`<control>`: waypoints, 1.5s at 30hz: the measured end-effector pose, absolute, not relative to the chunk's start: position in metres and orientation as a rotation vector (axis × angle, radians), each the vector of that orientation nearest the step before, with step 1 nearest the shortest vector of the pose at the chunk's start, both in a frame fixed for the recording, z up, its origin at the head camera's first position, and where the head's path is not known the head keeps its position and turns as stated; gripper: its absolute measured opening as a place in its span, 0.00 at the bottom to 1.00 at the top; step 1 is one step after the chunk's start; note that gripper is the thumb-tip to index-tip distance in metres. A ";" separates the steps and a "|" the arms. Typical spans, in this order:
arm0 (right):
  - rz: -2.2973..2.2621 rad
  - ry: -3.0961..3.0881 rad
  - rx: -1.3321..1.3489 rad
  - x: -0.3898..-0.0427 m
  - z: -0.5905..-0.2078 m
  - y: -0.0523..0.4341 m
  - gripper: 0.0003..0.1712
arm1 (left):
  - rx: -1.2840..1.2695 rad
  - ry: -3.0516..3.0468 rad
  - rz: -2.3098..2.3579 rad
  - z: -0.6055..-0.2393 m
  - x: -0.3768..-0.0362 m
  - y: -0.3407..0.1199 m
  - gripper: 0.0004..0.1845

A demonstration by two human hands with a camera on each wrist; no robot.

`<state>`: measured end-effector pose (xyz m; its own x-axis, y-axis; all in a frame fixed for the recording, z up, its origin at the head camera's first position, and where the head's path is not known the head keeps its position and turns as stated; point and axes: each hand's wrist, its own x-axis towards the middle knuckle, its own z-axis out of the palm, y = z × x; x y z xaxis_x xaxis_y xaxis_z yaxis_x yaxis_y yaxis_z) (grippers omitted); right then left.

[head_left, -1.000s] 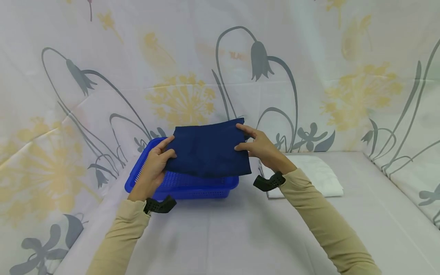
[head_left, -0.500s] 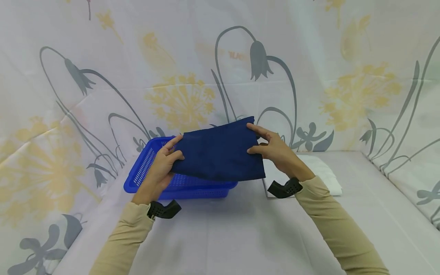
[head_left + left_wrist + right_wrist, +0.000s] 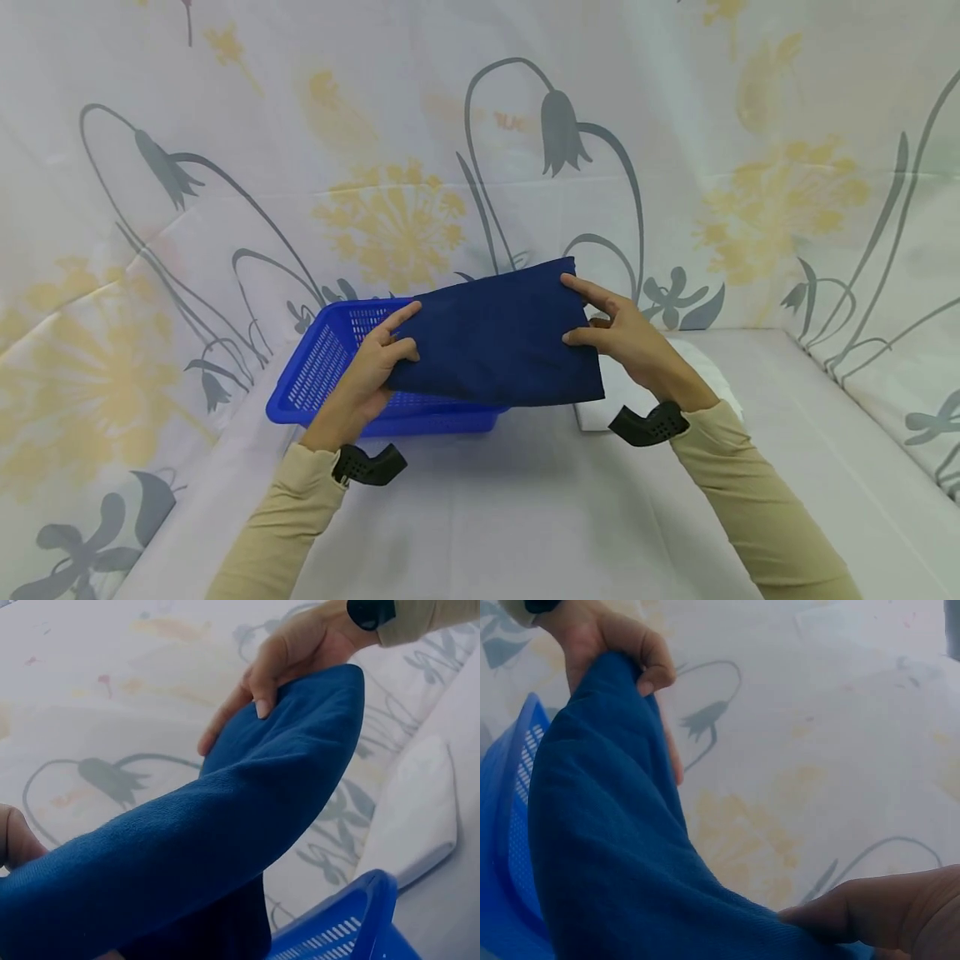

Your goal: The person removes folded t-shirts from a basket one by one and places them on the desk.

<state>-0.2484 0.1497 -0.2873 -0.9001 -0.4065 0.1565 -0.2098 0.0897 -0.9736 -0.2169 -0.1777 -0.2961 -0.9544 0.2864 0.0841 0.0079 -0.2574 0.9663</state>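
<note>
A folded dark blue cloth point(image 3: 498, 342) hangs in the air between both hands, over the right part of a blue perforated basket point(image 3: 322, 375). My left hand point(image 3: 371, 367) pinches the cloth's left edge, thumb on top. My right hand point(image 3: 626, 337) pinches its right edge. In the left wrist view the cloth point(image 3: 225, 825) fills the frame, with the right hand point(image 3: 292, 660) gripping its far end and the basket's rim point(image 3: 367, 915) below. In the right wrist view the cloth point(image 3: 622, 855) runs to the left hand point(image 3: 615, 645).
A folded white cloth point(image 3: 705, 367) lies on the table to the right of the basket, partly behind my right hand. A flowered sheet point(image 3: 450, 167) covers the table and rises as a backdrop behind and at both sides.
Both hands have carried the blue cloth to the right and slightly up, away from the basket's middle. More of the basket's inside now shows at the left.
</note>
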 end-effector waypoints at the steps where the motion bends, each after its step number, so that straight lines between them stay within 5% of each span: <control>1: -1.921 2.201 -0.627 -0.247 -0.287 0.152 0.46 | 0.372 1.799 2.325 -0.296 -0.216 -0.176 0.42; 45: -1.794 2.443 -0.537 -0.176 -0.308 0.259 0.44 | 0.501 1.733 2.233 -0.328 -0.183 -0.078 0.42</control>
<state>-0.1759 0.2590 -0.3079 -0.9372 -0.3135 0.1529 -0.2398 0.2608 -0.9351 -0.1833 -0.0784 -0.3278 -0.9039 0.4147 0.1048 -0.0013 -0.2478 0.9688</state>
